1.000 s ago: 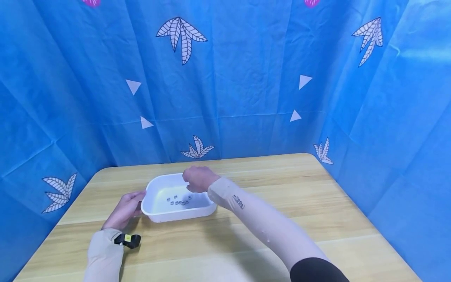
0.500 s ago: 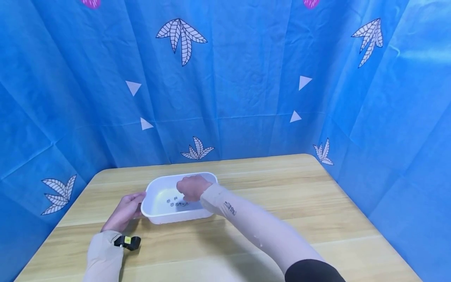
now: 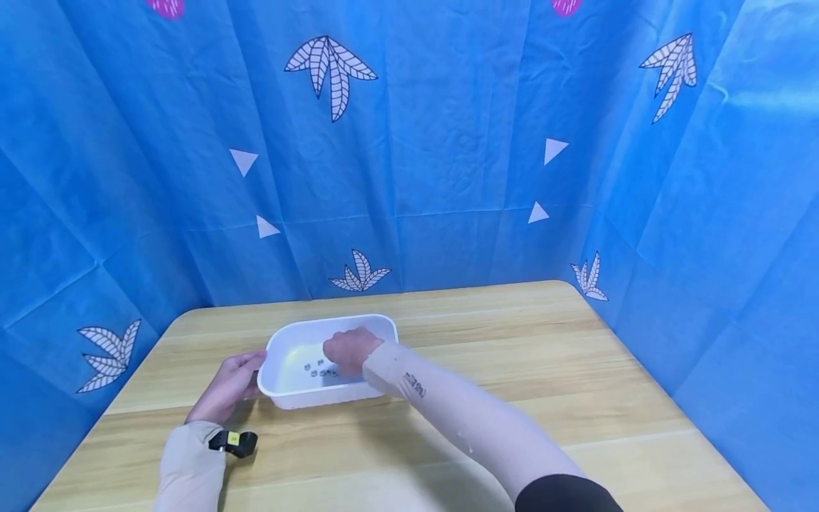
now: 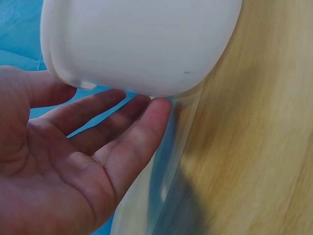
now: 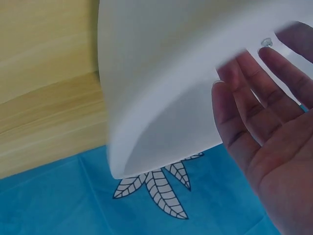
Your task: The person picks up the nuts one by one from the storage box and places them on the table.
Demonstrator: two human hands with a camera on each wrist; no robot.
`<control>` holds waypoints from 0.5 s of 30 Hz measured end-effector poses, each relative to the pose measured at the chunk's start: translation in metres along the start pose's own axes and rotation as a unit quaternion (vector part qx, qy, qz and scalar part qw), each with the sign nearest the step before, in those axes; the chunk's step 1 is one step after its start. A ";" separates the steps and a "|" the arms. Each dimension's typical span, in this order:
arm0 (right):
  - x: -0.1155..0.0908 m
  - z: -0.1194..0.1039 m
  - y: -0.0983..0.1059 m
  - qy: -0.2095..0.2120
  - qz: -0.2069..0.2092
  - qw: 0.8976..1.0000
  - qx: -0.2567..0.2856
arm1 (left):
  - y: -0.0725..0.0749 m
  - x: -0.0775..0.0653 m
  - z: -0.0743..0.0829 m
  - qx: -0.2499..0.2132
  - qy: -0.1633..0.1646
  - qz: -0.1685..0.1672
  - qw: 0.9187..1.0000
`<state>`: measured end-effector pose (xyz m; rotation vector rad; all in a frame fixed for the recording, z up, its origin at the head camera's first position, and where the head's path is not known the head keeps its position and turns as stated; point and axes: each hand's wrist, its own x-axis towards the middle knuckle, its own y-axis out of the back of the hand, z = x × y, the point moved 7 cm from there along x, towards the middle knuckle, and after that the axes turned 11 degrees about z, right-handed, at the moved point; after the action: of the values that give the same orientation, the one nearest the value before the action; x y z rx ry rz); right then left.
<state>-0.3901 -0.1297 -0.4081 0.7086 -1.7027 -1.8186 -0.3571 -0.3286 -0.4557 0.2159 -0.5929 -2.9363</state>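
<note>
A white plastic tub (image 3: 313, 398) stands at the far left of the table, with several small clear gem-like pieces (image 3: 314, 372) on its floor. My left hand (image 3: 227, 386) holds the tub's left end. In the left wrist view the thumb is at the rim and the fingertips touch the outer wall near the base. My right hand (image 3: 350, 350) reaches down inside the tub, just right of the pieces. In the right wrist view its fingers (image 5: 230, 112) are gently bent, and one clear piece (image 5: 266, 42) shows in the gap between thumb and index fingertip.
The wooden table (image 3: 512, 370) has a rounded far edge. Blue curtain (image 3: 448, 142) with leaf and triangle prints hangs behind it and on both sides. A black camera mount (image 3: 233, 442) sits on the left wrist.
My right hand has moved left and lower into the tub, mostly in the first half second. My left hand stays at the tub's end, and the tub has hardly moved.
</note>
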 end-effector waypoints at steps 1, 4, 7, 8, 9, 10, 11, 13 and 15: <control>0.000 0.000 -0.001 0.000 -0.001 1.000 0.003 | 0.000 0.000 0.000 0.000 0.000 0.001 1.000; 0.002 -0.002 -0.005 0.002 -0.006 1.000 0.007 | 0.000 0.000 0.001 0.002 -0.005 0.001 1.000; 0.004 -0.002 -0.007 0.004 -0.009 1.000 0.007 | 0.000 0.000 0.001 0.002 -0.006 0.004 1.000; 0.005 -0.003 -0.007 0.005 -0.011 1.000 0.006 | 0.000 0.000 0.001 0.003 -0.008 0.003 1.000; 0.005 -0.003 -0.008 0.005 -0.012 1.000 0.005 | 0.000 0.000 0.001 0.004 -0.008 0.003 1.000; 0.006 -0.003 -0.009 0.005 -0.014 1.000 0.004 | 0.000 0.000 0.001 0.006 -0.008 0.004 1.000; 0.006 -0.003 -0.009 0.004 -0.016 1.000 0.005 | 0.000 0.000 0.001 0.008 -0.006 0.005 1.000; 0.006 -0.004 -0.010 0.000 -0.019 1.000 0.007 | 0.001 0.001 0.001 0.014 -0.004 0.006 1.000; 0.006 -0.005 -0.010 0.000 -0.019 1.000 0.004 | 0.001 0.001 0.000 0.018 -0.001 0.006 1.000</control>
<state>-0.3914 -0.1367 -0.4185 0.7507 -1.7086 -1.8374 -0.3576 -0.3297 -0.4554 0.2108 -0.6442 -2.9160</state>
